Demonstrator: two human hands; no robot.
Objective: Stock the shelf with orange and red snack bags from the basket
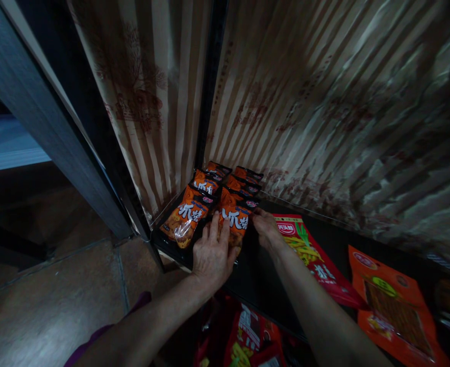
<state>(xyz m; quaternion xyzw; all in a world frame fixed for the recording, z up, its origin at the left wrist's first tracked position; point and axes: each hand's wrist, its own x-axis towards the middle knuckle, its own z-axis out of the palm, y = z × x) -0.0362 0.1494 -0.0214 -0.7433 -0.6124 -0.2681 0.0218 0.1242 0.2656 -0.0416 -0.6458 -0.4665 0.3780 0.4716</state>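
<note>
Two rows of orange-and-black snack packets stand at the left end of a dark shelf, leaning back one behind another. My left hand (pixel 213 255) lies over the lower part of the front right snack packet (pixel 235 218), fingers along its left side and thumb by its lower right, closed on it. At that packet's upper right edge, the fingers of my right hand (pixel 265 227) are curled against it; their tips are partly hidden. Left of my left hand leans the front left snack packet (pixel 189 216), which no finger clearly grips.
A red snack bag (pixel 317 255) and an orange snack bag (pixel 397 306) lie on the shelf (pixel 259 278) to the right. More red bags (pixel 244 336) sit below. Patterned, wrinkled sheeting (pixel 286 102) covers the back and left side. Dark metal posts (pixel 209 76) frame the corner.
</note>
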